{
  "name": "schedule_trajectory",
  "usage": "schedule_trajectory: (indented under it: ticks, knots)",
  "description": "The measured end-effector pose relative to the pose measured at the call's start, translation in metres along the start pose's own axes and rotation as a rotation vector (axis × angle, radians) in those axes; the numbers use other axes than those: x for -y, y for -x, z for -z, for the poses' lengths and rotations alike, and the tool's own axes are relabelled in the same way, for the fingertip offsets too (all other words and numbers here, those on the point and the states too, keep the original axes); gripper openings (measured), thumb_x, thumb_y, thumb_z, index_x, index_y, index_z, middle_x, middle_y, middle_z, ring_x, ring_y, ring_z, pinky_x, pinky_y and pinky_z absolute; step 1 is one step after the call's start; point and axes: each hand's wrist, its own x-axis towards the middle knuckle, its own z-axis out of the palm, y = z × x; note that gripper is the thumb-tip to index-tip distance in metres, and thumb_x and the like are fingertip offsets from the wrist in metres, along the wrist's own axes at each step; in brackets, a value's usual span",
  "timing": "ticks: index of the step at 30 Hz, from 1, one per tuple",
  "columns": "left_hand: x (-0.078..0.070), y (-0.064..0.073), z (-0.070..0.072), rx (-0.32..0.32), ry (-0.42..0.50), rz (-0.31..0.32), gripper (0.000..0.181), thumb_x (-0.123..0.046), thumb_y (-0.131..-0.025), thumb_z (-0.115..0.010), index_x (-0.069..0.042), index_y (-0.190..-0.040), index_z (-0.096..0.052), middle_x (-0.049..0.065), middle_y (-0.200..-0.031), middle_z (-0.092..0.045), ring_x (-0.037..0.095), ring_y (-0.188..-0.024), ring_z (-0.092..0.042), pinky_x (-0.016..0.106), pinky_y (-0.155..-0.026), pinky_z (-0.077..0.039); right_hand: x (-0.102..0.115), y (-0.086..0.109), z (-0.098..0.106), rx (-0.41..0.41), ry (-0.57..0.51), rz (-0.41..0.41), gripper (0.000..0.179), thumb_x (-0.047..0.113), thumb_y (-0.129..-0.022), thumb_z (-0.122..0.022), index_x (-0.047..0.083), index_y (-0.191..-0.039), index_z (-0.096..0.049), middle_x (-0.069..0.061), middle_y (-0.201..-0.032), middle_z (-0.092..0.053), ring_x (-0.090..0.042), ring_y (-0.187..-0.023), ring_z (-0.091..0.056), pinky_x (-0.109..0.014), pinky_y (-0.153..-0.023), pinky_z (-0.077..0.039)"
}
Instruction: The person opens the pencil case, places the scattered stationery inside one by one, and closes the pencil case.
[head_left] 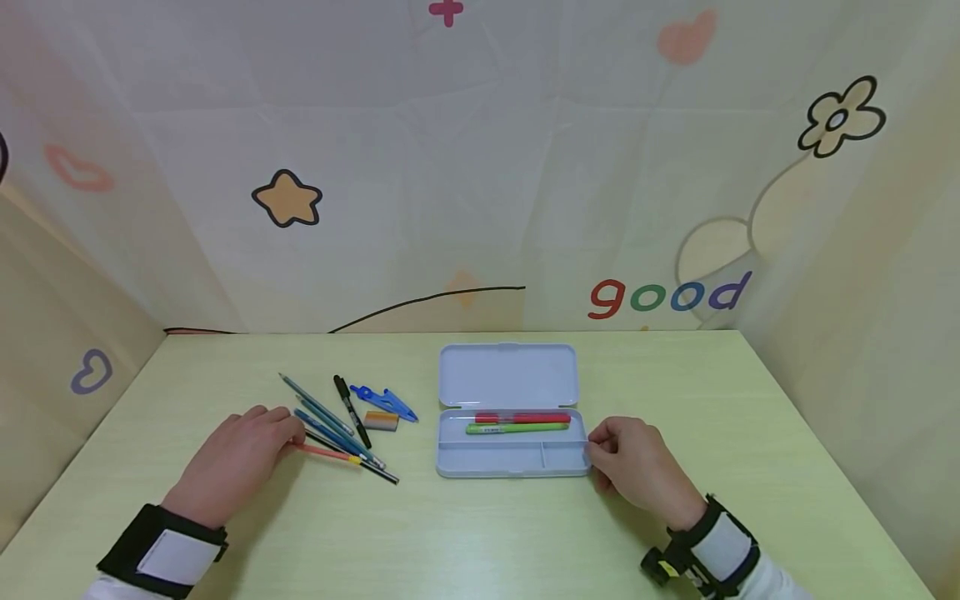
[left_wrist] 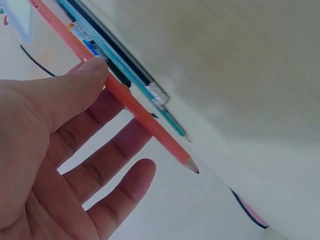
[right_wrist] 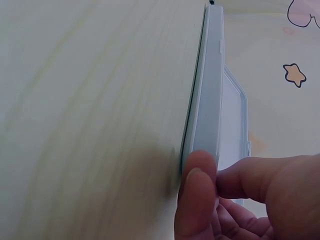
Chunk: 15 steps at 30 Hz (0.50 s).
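Observation:
My left hand pinches an orange pencil between thumb and fingers; its sharpened tip shows in the left wrist view. Beside that pencil lies a loose bunch of blue and dark pencils. A pale blue pencil case lies with its lid raised back. In its long rear compartment are a red pen and a green pen. At the case's right end, my right hand grips the edge between thumb and fingers, seen close up in the right wrist view.
Between the pencils and the case lie a black marker, a blue compass and an orange and grey eraser. A printed white curtain stands along the back and sides of the pale wooden table.

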Motion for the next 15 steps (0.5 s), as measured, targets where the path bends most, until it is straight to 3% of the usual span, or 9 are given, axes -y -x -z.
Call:
schedule_trajectory:
  ticks: [9,15]
  knots:
    - [-0.015,-0.004,0.012,-0.089,-0.036,-0.081,0.018,-0.015,-0.089,-0.087,-0.021,-0.09,-0.07,-0.009,-0.089,-0.064,0.018,-0.083,-0.056,0.041,-0.071,-0.051,-0.001,0.0,0.001,-0.007,0.007,0.024,0.006,0.004,-0.102,-0.064,0.0,-0.102,-0.069,-0.007,-0.069,-0.063,-0.02,-0.059,-0.059,-0.029,-0.052,-0.047]
    - [-0.027,-0.008,0.02,-0.117,-0.043,-0.097,0.015,-0.015,-0.089,-0.086,-0.019,-0.093,-0.072,-0.008,-0.09,-0.065,0.018,-0.083,-0.055,0.039,-0.07,-0.051,0.0,0.0,0.001,-0.004,0.006,0.017,0.006,0.005,-0.102,-0.065,0.0,-0.103,-0.069,-0.007,-0.071,-0.063,-0.02,-0.06,-0.06,-0.029,-0.053,-0.049]
